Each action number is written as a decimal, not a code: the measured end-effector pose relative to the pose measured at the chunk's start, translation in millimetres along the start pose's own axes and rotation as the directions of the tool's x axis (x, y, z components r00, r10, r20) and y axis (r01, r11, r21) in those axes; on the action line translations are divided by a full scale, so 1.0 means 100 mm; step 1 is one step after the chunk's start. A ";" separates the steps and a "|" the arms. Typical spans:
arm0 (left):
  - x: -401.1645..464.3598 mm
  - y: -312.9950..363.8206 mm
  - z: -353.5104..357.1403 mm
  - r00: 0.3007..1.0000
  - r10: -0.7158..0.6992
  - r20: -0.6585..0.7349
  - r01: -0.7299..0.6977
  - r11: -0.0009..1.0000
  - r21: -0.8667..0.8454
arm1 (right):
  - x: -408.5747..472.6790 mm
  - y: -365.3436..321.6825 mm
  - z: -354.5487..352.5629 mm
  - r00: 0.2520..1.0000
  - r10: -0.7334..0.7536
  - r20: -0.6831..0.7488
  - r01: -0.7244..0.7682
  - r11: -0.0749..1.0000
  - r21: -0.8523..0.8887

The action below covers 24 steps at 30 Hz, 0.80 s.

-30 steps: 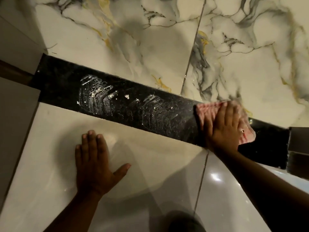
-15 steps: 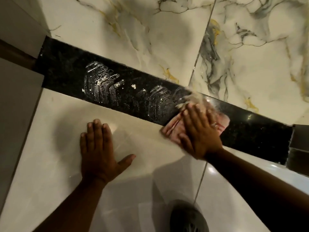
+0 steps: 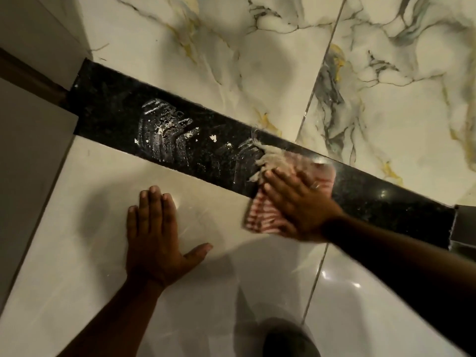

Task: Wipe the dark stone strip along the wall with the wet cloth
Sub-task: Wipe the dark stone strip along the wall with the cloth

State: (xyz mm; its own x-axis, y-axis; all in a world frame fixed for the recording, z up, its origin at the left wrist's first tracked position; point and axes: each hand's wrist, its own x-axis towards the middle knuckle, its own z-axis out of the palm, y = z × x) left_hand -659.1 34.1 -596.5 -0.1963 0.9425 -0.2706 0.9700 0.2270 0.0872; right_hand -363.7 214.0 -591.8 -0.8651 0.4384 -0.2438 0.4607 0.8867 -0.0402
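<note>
The strip (image 3: 373, 202) runs left to right below the marble wall (image 3: 257, 73), dusty prints (image 3: 164, 132) remaining left. In the last second the right hand (image 3: 298, 202), flat on the cloth (image 3: 265, 217), slid it leftward, leaving the right stretch clean. The left hand (image 3: 154, 235) stays open on the near tile (image 3: 77, 240).

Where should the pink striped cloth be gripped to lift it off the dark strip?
Probably at the free lower-left corner of the pink striped cloth, pinching from the pale tile side. That corner lies flat and uncovered, while the right hand presses on the middle and the frayed edge looks loose.
</note>
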 end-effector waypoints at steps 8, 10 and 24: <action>0.01 0.04 0.00 0.999 -0.027 -0.029 0.028 0.999 0.015 | 0.37 0.26 0.01 0.251 0.961 0.115 -0.929 0.206 0.306; 0.01 0.04 0.00 0.999 -0.026 -0.025 0.027 0.999 0.027 | 0.64 -0.01 -0.05 0.152 0.976 0.156 -0.928 0.086 0.361; 0.10 -0.58 -0.13 0.968 -0.242 -0.068 0.243 0.970 0.000 | -0.10 -0.74 0.08 0.800 0.599 0.041 -0.595 0.784 0.178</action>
State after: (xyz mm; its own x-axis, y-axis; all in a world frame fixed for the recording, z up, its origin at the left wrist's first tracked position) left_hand -718.9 33.2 -591.6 -0.4349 0.8738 -0.2176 0.8932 0.4492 0.0186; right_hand -387.4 142.5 -594.2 -0.4081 0.8754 -0.2589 0.9113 0.4076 -0.0585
